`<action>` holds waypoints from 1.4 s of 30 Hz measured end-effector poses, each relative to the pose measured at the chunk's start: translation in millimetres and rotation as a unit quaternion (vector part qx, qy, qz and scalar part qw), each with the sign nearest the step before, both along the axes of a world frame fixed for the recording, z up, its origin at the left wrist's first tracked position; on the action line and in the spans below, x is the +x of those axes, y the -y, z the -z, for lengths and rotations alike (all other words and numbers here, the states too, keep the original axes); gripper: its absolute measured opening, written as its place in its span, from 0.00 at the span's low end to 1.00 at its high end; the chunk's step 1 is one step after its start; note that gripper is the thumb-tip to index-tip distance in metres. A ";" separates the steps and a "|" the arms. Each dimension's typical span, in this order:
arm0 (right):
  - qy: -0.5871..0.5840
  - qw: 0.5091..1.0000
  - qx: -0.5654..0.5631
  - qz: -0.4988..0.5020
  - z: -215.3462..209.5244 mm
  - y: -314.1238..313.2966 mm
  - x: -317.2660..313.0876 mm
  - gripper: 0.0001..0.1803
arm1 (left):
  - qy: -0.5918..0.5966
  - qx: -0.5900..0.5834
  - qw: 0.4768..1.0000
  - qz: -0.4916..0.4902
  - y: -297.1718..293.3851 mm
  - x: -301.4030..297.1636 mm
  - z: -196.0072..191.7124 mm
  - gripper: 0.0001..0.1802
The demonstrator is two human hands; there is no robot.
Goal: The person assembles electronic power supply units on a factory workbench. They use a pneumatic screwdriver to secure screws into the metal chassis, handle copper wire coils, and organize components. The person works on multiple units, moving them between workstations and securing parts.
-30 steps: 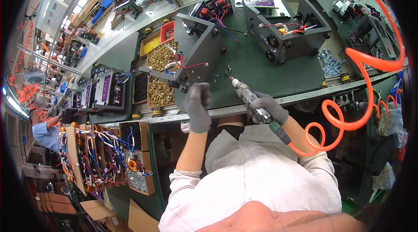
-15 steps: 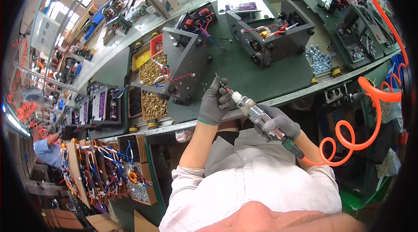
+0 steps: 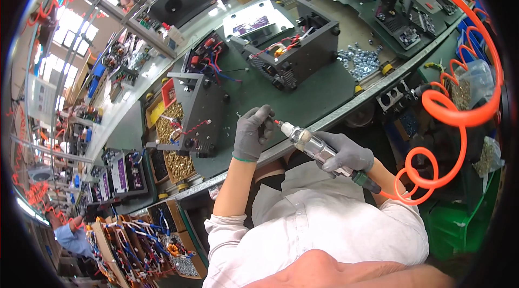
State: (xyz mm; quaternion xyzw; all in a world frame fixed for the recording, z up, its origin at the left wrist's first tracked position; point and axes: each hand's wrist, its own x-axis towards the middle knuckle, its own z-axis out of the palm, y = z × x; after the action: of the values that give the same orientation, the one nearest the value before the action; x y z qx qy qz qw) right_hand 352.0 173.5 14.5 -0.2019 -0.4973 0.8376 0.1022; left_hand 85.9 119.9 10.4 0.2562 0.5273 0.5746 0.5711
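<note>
My right hand, in a grey glove, is wrapped round a silver pneumatic screwdriver. Its red-collared tip points up and left, and an orange coiled air hose runs from its rear end. At the tip my left hand, also gloved, has its fingers curled and pinched together; what they hold is too small to make out. Beyond the hands, on the green mat, stand a dark grey metal housing with red wires and a tilted dark grey bracket panel.
Left of the panel, a tray of brass-coloured fasteners adjoins red and yellow bins. Silver nuts lie in a pile at the right. Boxes of wire harnesses stand lower left. The bench's metal edge crosses before me. Another person is far left.
The view has turned, so the bench items appear further left. My left hand has shifted left, its fingers still near the screwdriver tip. My right hand keeps its grip on the screwdriver.
</note>
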 end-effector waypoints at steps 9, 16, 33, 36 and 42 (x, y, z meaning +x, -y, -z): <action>0.073 0.980 0.021 0.183 8.9 -16.3 31.0 0.42 | -0.798 0.239 0.538 -0.127 -94.0 25.3 -45.7 0.15; 0.055 0.987 0.017 0.148 44.3 -46.8 28.4 0.43 | -0.681 0.061 0.665 0.302 -202.1 -35.2 -67.6 0.24; 0.085 0.987 0.016 0.137 43.8 -67.3 22.9 0.44 | -0.718 -0.061 0.620 0.309 -218.3 -24.6 -60.5 0.22; 0.079 0.989 0.017 0.127 50.9 -70.1 19.3 0.46 | -0.722 -0.056 0.615 0.311 -220.4 -25.8 -59.9 0.22; 0.019 0.985 -0.019 0.171 56.3 -59.8 4.4 0.48 | -0.713 -0.033 0.632 0.302 -220.8 -34.6 -54.4 0.22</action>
State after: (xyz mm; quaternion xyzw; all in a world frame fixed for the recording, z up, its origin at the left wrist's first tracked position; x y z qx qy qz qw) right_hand 356.4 233.3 -41.8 -0.3019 -0.4415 0.8129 0.2305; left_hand 51.3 340.7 64.8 0.7123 0.6816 -0.0091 0.1673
